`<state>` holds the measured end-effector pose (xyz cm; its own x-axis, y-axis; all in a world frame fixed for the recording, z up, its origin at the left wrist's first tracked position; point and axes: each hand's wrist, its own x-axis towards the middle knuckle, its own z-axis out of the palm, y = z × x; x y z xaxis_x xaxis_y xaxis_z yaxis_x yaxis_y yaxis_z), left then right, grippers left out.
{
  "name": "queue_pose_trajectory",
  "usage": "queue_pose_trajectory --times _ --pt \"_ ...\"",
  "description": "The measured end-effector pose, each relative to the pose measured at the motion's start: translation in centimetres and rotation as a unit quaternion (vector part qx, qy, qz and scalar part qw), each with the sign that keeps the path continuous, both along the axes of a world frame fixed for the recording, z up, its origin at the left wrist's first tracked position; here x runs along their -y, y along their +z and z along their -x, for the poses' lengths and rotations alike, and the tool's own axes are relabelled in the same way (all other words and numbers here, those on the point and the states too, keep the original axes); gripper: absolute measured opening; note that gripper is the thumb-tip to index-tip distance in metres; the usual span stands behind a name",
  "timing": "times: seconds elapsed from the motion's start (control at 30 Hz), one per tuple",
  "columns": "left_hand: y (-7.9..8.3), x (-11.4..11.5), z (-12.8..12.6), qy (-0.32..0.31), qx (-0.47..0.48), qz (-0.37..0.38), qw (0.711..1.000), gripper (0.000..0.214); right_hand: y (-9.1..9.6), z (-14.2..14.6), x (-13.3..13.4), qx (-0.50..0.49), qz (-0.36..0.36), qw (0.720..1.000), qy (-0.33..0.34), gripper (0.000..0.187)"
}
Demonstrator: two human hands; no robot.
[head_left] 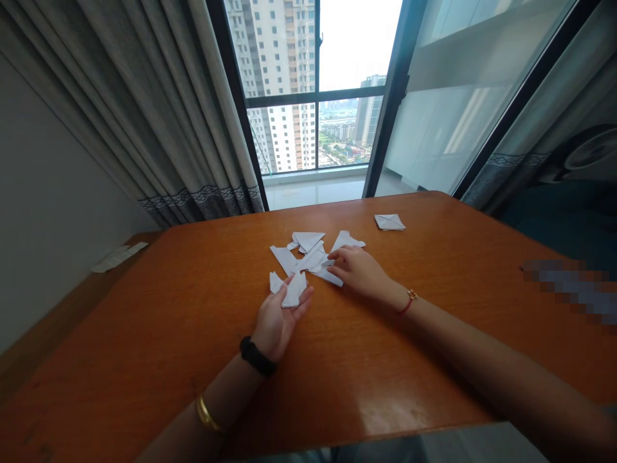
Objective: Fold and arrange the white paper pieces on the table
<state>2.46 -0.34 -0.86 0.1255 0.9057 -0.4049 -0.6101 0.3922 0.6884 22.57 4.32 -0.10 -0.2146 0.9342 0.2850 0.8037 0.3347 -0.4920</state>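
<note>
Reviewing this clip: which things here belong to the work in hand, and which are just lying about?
In use: left hand at a folded white paper piece; right hand on angular white paper pieces.
Lying about: folded white paper square; white paper strip; orange wooden table.

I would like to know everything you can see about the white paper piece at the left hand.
The paper piece is white, thin and angular, with pointed corners and a crease down it. It lies on the orange wooden table beside a smaller scrap. The fingers of the left hand touch its lower edge.
</note>
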Motion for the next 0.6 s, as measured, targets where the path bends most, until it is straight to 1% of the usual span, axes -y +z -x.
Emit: queue_pose_trajectory --times 0.07,0.17,0.2,0.23,0.33,0.37,0.43,0.5,0.57,0.6 --pt "-0.2 -0.5 0.3 0.034 0.002 -0.006 0.999 0.031 -0.5 0.4 -1.8 0.060 -0.018 0.998 0.021 0.032" --pt "-0.5 -0.8 0.5 0.036 0.010 -0.013 0.999 0.030 -1.3 2.2 -3.6 0.107 -0.029 0.992 0.058 0.065" --pt "-0.5 -0.8 0.6 0.033 0.012 -0.014 0.999 0.030 -1.4 2.9 -3.9 0.118 -0.027 0.991 0.058 0.070" --pt "-0.5 -0.8 0.6 0.030 0.012 -0.014 0.999 0.029 -1.6 3.5 -4.1 0.126 -0.022 0.990 0.052 0.067" --pt "-0.3 -0.8 0.7 0.026 0.006 -0.004 1.000 0.028 -1.4 4.4 -4.4 0.132 -0.017 0.991 0.031 0.035" --pt "-0.2 -0.8 0.7 0.025 0.003 -0.001 1.000 0.027 -1.2 4.3 -4.4 0.126 -0.021 0.992 0.023 0.028" --pt "-0.1 -0.7 0.7 0.022 0.002 0.000 1.000 0.027 -0.5 3.7 -4.4 0.087 -0.041 0.995 0.000 0.023" --pt "0.0 -0.7 0.7 0.014 0.006 -0.003 1.000 0.027 0.4 2.7 -4.6 0.015 -0.095 0.995 -0.015 0.021" --pt "0.0 -0.6 0.7 0.006 0.008 -0.002 1.000 0.027 1.4 1.7 -4.9 -0.056 -0.181 0.981 -0.034 0.019" --pt "0.0 -0.6 0.8 0.004 0.007 -0.001 1.000 0.028 1.7 1.2 -5.0 -0.071 -0.222 0.971 -0.049 0.020"
